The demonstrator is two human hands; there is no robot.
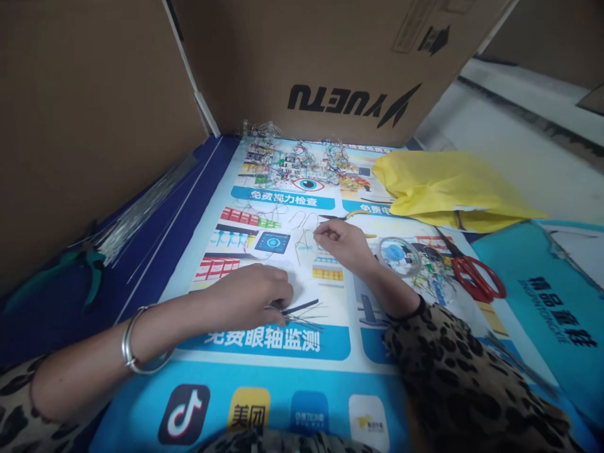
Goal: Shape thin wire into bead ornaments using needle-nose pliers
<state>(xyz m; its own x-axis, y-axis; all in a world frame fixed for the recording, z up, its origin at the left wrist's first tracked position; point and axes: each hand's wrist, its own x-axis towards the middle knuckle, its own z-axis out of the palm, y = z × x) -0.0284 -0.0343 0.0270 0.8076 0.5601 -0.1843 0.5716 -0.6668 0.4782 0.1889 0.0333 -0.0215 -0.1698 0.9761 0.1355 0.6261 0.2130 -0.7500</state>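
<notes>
— Cardboard walls (292, 38) behind, marked YUETU upside down; pale surface (448, 126) beyond on the right. And the wire?

— Bent wire (304, 239) at mid-sheet, just left of the right hand (346, 245). Pinched between thumb and fingertips, with loops toward the cardboard, legs back toward the wearer; long axis roughly front to back.

— And at the left hand (264, 292)?

— Curled low beside thin dark wires (304, 310); impossible to tell whether gripping them. Free ends to the right, long axis crosswise.

— Underneath?

— Blue-and-white printed sheet (274, 374) over dark blue cloth (172, 245). Near the cardboard, tangled wire (302, 157); to the right, yellow bag (448, 182) and red-handled scissors (476, 277); far left, green-handled pliers (56, 274) beside silvery straight wires (136, 214).
</notes>
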